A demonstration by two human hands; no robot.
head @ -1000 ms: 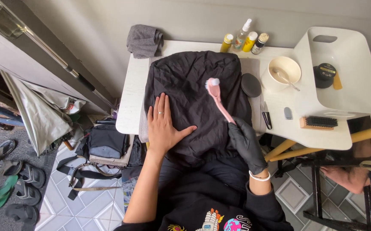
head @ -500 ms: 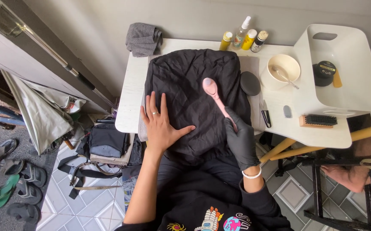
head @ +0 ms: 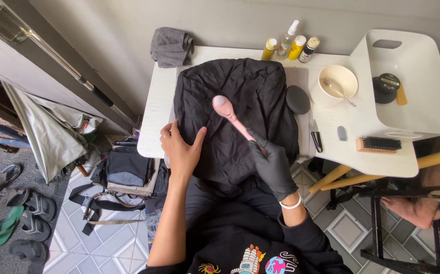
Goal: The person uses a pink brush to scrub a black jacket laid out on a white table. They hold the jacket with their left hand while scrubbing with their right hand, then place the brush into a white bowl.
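Gripping the pink brush point(head: 234, 120) by the near end of its handle, the gloved right hand point(head: 273, 165) had its fingers clenched round it, so the brush ran up and to the left from that fist, its long axis slanted across the black cloth point(head: 235, 96) and its rounded head pointing away from the person, toward the table's far left. The head lay above the cloth's middle; whether it touched could not be told. Left of those fingers, the bare left hand point(head: 182, 147) lay flat and released, palm down, fingers point(head: 172, 129) spread on the cloth's near left edge, pinning it. The step in hand looked like brushing the cloth, and the next stroke would call for the head pressed to the fabric while the left hand kept it taut. Beyond the right fingers sat a dark oval pad point(head: 298, 99), a bowl point(head: 337, 81) with a spoon, and bottles point(head: 291, 46) along the wall.
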